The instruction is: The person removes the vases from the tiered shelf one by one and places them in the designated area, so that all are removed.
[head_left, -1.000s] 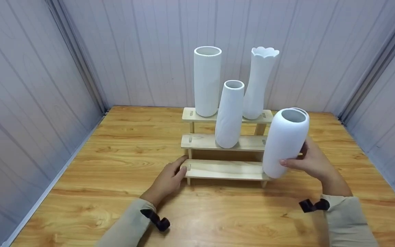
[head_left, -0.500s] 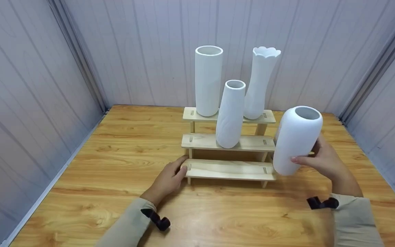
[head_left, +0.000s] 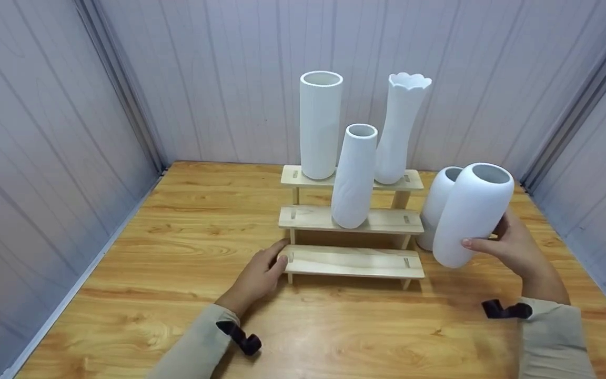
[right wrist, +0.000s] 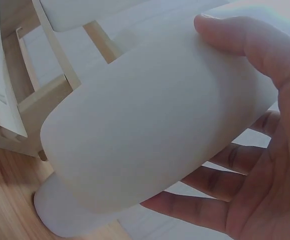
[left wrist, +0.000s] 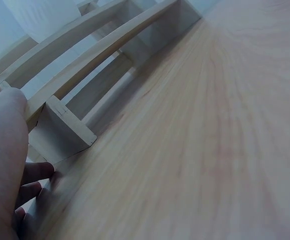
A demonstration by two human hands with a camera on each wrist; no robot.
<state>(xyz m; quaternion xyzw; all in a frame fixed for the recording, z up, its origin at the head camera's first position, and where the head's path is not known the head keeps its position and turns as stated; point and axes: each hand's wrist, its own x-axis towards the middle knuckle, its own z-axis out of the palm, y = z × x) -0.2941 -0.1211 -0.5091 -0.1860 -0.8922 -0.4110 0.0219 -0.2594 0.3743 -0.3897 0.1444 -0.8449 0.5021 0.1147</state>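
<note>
My right hand (head_left: 511,247) grips a smooth white rounded vase (head_left: 471,216) to the right of the stand, thumb in front and fingers behind. The vase tilts to the right, and the right wrist view shows its lower body and rounded base. Behind it, partly hidden, a second white vase (head_left: 437,210) stands on the table. At the left end of the three-step wooden display stand (head_left: 353,261), my left hand (head_left: 255,273) holds the lowest shelf. Its thumb lies at the shelf's end; in the left wrist view its fingers (left wrist: 37,172) reach down beside the stand's leg.
On the top step stand a straight cylindrical vase (head_left: 320,129) and a scalloped-rim vase (head_left: 400,129). A narrow tapered vase (head_left: 354,176) stands on the middle step. Panelled walls (head_left: 229,79) enclose the wooden table (head_left: 177,252) at the back and sides.
My right hand has carried the vase rightward from the right end of the lowest shelf, uncovering more of the vase behind. My left hand has stayed at the stand.
</note>
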